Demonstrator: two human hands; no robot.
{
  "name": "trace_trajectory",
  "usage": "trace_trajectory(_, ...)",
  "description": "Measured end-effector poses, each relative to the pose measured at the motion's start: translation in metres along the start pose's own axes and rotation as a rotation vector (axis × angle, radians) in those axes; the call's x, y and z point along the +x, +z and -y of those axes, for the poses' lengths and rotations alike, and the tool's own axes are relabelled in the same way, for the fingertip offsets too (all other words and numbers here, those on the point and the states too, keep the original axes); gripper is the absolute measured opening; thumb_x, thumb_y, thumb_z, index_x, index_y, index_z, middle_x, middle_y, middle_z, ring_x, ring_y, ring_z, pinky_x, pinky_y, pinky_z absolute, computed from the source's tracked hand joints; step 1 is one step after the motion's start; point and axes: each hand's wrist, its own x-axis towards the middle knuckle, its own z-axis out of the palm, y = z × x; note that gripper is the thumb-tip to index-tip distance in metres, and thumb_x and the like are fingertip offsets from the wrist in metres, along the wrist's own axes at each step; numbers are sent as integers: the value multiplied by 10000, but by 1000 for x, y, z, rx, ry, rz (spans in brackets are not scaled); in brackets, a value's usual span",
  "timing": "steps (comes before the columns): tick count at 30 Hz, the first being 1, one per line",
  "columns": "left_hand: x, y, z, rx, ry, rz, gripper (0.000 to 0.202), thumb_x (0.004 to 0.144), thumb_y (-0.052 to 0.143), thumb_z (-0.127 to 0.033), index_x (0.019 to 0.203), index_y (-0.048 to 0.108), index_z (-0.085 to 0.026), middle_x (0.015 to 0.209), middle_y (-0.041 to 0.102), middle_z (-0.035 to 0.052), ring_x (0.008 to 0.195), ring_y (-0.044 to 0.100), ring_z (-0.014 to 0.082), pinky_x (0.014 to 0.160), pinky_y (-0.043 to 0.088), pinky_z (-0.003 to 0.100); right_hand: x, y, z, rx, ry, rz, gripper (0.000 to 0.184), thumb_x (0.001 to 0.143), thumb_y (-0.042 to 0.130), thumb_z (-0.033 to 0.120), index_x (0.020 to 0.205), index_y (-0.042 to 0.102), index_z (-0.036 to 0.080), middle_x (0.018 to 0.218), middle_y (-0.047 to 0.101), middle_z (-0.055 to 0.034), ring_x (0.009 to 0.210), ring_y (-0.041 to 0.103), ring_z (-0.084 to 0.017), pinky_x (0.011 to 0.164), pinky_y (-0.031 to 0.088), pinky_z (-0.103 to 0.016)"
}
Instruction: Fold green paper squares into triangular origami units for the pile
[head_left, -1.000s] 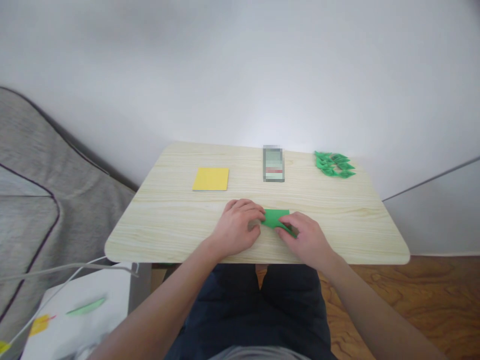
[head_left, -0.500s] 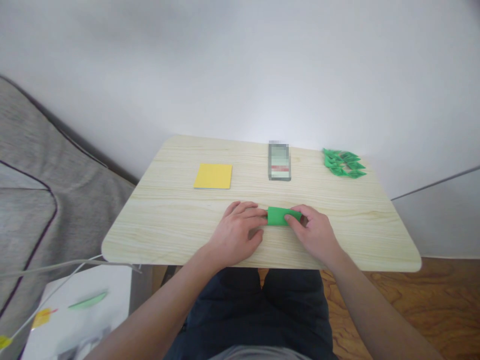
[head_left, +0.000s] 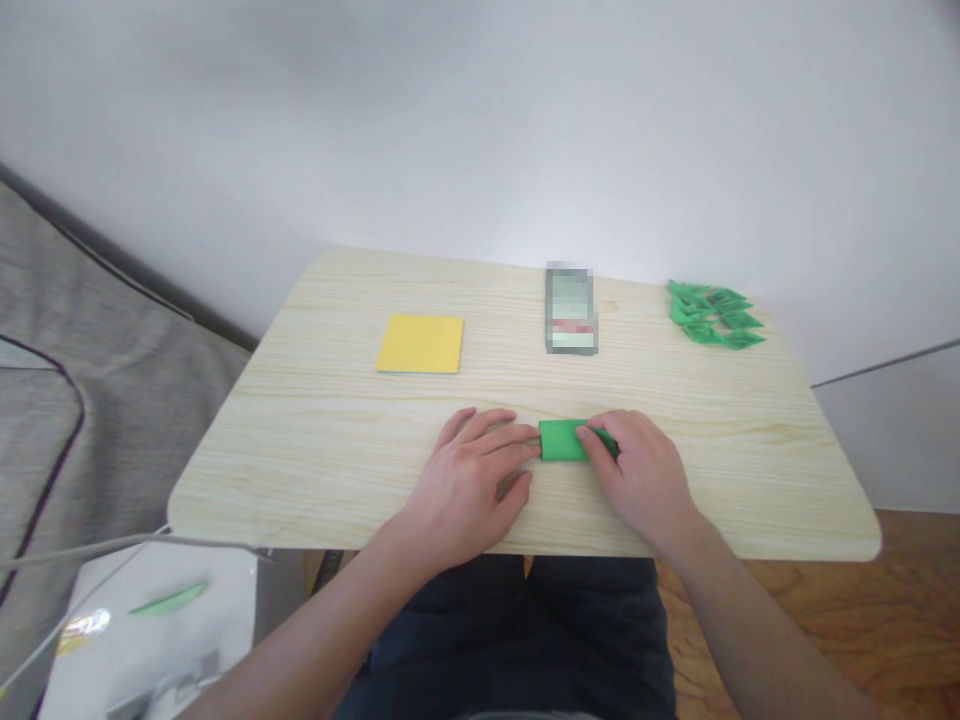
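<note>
A folded piece of green paper (head_left: 562,440) lies near the front of the pale wooden table (head_left: 315,440). My right hand (head_left: 637,470) pinches its right end between thumb and fingers, and part of that end is hidden. Resting on the tabletop, my left hand (head_left: 476,480) has its fingers spread, and the fingertips touch the paper's left edge. A stack of yellow square paper (head_left: 421,344) lies beyond my left hand. Several folded green paper pieces (head_left: 712,317) are grouped at the back right.
A blurred-out phone-like device (head_left: 572,310) stands at the back middle, close to the white wall (head_left: 480,130). Grey fabric furniture (head_left: 127,400) is at the left. Below the table's left corner, a white surface (head_left: 225,600) holds a green sliver (head_left: 171,598); a cable (head_left: 97,546) crosses above it.
The view has shifted slightly closer. My right fingers have changed their hold, and the paper's right end now looks lifted or curled. My left hand stays against the left edge.
</note>
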Motion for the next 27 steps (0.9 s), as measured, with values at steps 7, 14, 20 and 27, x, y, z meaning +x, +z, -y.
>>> trace_trajectory(7, 2, -4, -3, -47, -38, 16, 272, 975, 555, -207, 1170, 725, -288, 1363, 690, -18, 1356, 538, 263, 1220, 321, 551, 11, -9, 0, -76, -11, 148, 237, 1056, 508, 382, 977, 659, 217, 893, 715, -45, 882, 657, -226, 792, 464, -346)
trace_trajectory(14, 11, -5, -15, -117, -63, 51, 460, 960, 551, -182, 1413, 591, -252, 1481, 598, 21, 1391, 490, 236, 1231, 349, 473, 12, -9, -6, -42, -58, 136, 234, 1042, 542, 395, 999, 672, 206, 929, 726, -54, 885, 667, -220, 784, 470, -336)
trace_trajectory(20, 10, 1, -14, -40, -33, 132, 405, 1001, 531, -241, 1377, 626, -355, 1511, 580, -54, 1448, 450, 252, 1260, 263, 540, 12, -7, -9, 20, -46, 138, 206, 1026, 578, 386, 991, 676, 208, 927, 721, -39, 888, 662, -210, 793, 471, -332)
trace_trajectory(27, 8, 1, -11, 4, -24, 145, 385, 1012, 540, -264, 1377, 630, -343, 1536, 558, -68, 1467, 440, 241, 1276, 254, 516, 14, -7, -9, 40, 14, 116, 199, 997, 630, 399, 938, 674, 214, 829, 698, -6, 787, 636, -185, 725, 450, -317)
